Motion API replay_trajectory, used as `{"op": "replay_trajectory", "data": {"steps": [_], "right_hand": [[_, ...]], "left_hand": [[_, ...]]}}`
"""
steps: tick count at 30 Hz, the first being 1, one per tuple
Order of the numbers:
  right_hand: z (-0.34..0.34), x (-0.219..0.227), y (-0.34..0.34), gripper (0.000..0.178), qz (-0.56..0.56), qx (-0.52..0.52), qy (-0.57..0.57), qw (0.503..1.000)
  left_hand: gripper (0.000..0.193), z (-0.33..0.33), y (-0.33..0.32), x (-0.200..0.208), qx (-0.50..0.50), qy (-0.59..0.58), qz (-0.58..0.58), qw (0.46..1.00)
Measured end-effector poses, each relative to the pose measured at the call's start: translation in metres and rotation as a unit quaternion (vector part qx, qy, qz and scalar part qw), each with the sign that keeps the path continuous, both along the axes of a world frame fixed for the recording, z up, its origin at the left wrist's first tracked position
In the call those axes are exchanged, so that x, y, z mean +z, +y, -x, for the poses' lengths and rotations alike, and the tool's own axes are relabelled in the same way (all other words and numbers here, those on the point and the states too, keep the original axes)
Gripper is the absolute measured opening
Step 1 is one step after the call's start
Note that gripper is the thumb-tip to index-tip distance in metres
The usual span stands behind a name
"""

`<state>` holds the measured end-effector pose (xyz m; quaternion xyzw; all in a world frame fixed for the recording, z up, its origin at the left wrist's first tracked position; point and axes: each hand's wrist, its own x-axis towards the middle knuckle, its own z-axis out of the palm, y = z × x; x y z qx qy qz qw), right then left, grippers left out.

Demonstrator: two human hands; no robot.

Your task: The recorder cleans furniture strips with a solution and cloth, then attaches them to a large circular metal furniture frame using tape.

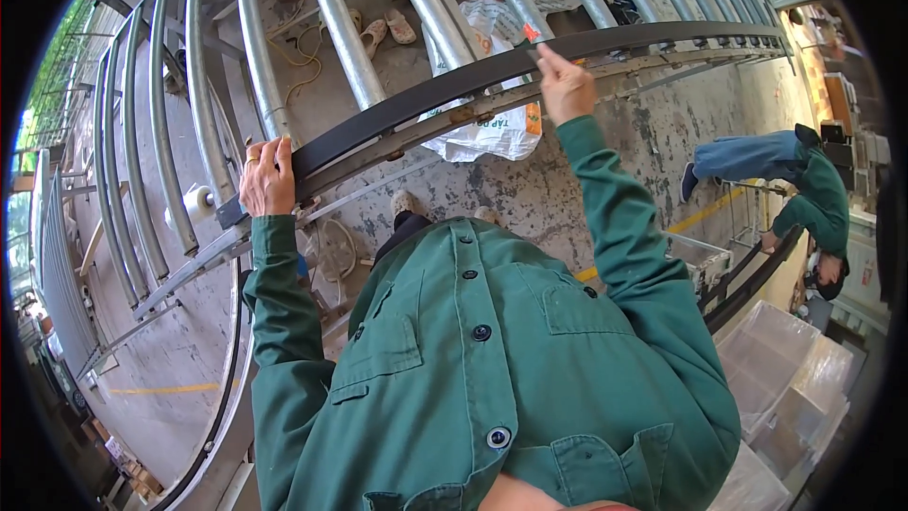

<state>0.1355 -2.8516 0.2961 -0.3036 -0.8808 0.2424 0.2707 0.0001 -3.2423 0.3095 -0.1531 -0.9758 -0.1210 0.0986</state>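
Note:
A long black bar (416, 87) lies along the front rail of a rack of silver metal tubes (340, 28). My left hand (268, 177) is closed over the bar near its left end, fingers on top. Farther along, at the bar's middle, my right hand (567, 87) is closed with its fingertips at the bar's upper edge. A small red piece (531, 32) shows just beyond those fingertips, by the end of a tube. Whether the right fingers hold it, or something else small, I cannot make out.
Below the tubes lie a printed white sack (501, 128), shoes (401, 26) and a yellow cord (307, 61). A white roll (197, 202) sits near the rail's left end. At right, a co-worker (818, 189) bends over another dark bar (757, 274), beside clear plastic bins (771, 350).

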Motion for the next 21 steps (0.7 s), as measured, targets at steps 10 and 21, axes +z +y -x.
{"op": "replay_trajectory", "data": {"steps": [10, 21], "right_hand": [[0.005, 0.005, -0.008, 0.025, 0.022, -0.005, 0.007, 1.0], [0.011, 0.005, -0.039, 0.024, 0.0, 0.01, -0.021, 1.0]], "left_hand": [[0.038, 0.002, -0.001, -0.001, -0.005, 0.008, 0.003, 1.0], [0.039, 0.002, -0.002, 0.0, -0.009, 0.004, 0.008, 1.0]]}}
